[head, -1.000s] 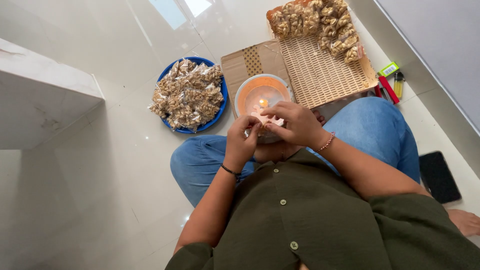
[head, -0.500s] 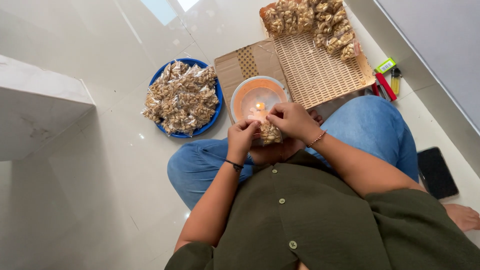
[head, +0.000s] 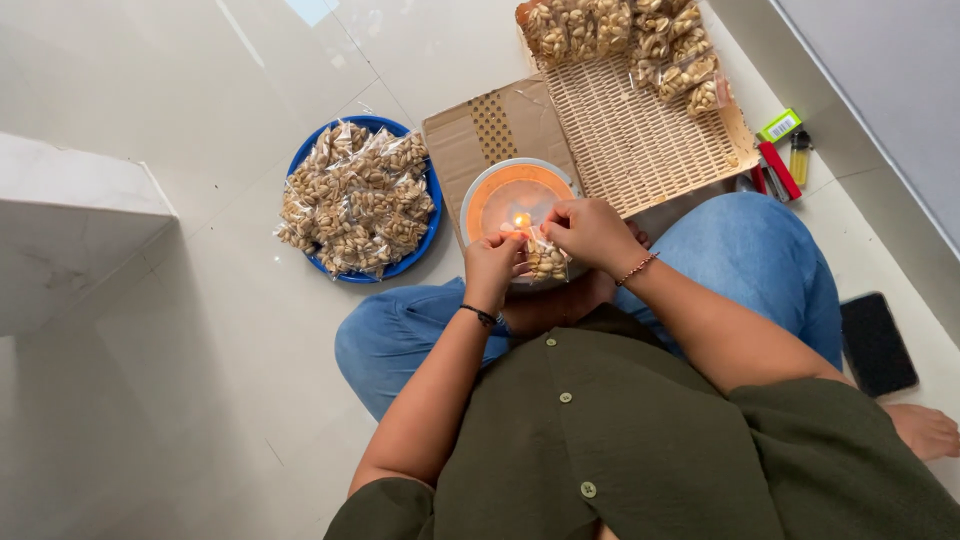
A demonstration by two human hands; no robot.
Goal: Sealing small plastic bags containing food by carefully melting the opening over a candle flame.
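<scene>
A small clear packet of nuts (head: 545,262) is pinched shut between the left hand (head: 492,268) and right hand (head: 590,232). It is held beside a lit candle (head: 521,221) in an orange bowl (head: 500,193).

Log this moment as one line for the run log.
left hand: holds nut packet | right hand: pinches packet top at candle flame | nearby: blue plate of packets, wicker tray

A blue plate (head: 418,258) heaped with small clear packets of nuts (head: 355,200) sits on the glossy white floor (head: 180,400). A woven tray (head: 640,140) carries more filled packets (head: 625,35) along its far edge, resting partly on flattened cardboard (head: 470,135). Beside the tray lie a yellow lighter (head: 801,155), a red lighter (head: 778,170) and a green-labelled box (head: 779,125). A dark phone (head: 877,343) lies near the wall.
</scene>
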